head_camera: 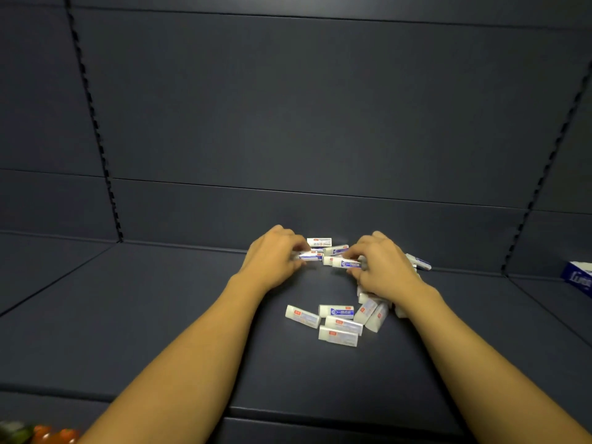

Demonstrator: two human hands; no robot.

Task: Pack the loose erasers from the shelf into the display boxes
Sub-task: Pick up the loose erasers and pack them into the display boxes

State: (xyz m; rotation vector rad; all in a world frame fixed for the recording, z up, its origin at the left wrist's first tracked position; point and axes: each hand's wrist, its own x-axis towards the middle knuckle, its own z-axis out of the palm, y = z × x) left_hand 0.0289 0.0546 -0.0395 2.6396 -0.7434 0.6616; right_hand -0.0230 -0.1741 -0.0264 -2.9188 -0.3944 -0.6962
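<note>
Since both hands are already in the pile, what matters is which erasers lie under which hand.

shelf [160,315]: dark, flat, carries everything; the erasers sit centre-right, toward the back wall.
box [578,277]: blue and white, only a corner in view at the far right edge, well apart from the pile. Right arm is nearer to it. No other display box in view.
left hand [272,257]: fingers curled, pinching one eraser at the back cluster's left end.
right hand [381,267]: fingers curled on an eraser at the cluster's right end; more lie hidden under the wrist.
back cluster [323,251]: between the two hands, long axes mostly left-right, so each hand takes them end-on.
near group [336,322]: loose erasers nearer the body, just beside the right forearm, untouched; most lie left-right, two are angled.
judgement: early in the task; the loaded hands must next travel right to the box.
</note>
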